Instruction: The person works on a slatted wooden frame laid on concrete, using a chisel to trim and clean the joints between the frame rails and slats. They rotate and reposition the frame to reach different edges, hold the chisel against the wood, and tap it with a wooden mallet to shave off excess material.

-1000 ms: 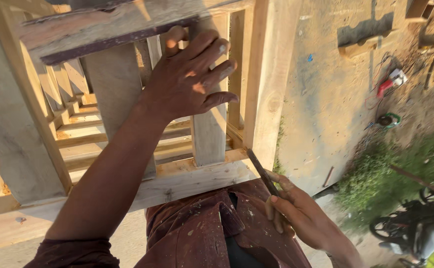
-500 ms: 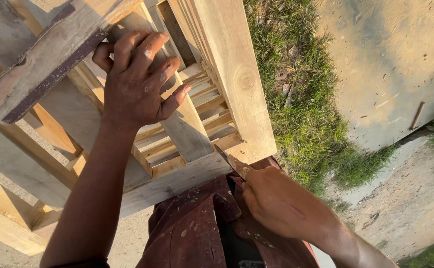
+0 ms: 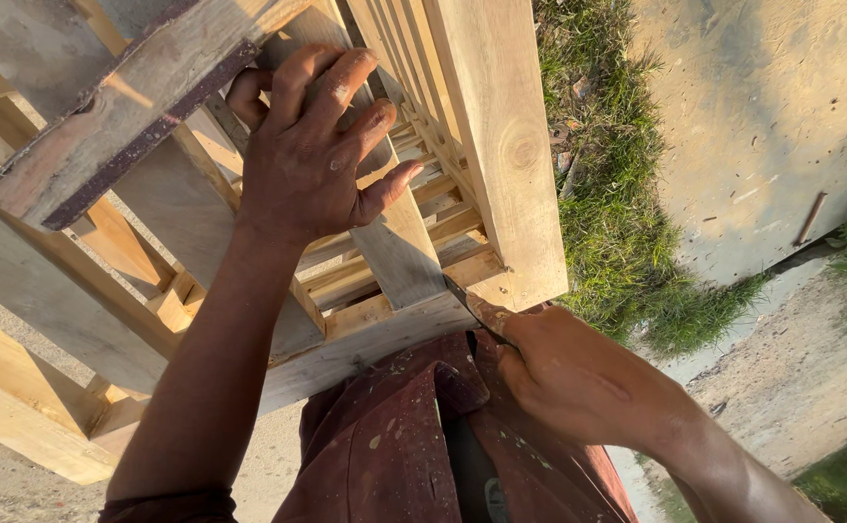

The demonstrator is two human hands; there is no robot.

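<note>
A pale wooden frame (image 3: 501, 165) is seen from above, leaning against the person's lap. It is steadied by the left hand (image 3: 312, 155), whose fingers are curled over an upright slat (image 3: 399, 247) just under a darker weathered plank (image 3: 128, 107); the thumb is stuck out to the side. That grip seems meant to keep the frame from shifting. A dark blade (image 3: 472, 305) is pinched in the right hand (image 3: 578, 383), fingers closed tight round it, and its tip is set at the joint where the slat meets the bottom rail (image 3: 365, 344), probably so the edge can bite there. Counted: two hands, one blade, one frame. The thin slats deeper in are too crowded to count. Grass (image 3: 617, 194) and bare ground (image 3: 772, 126) lie to the right.
</note>
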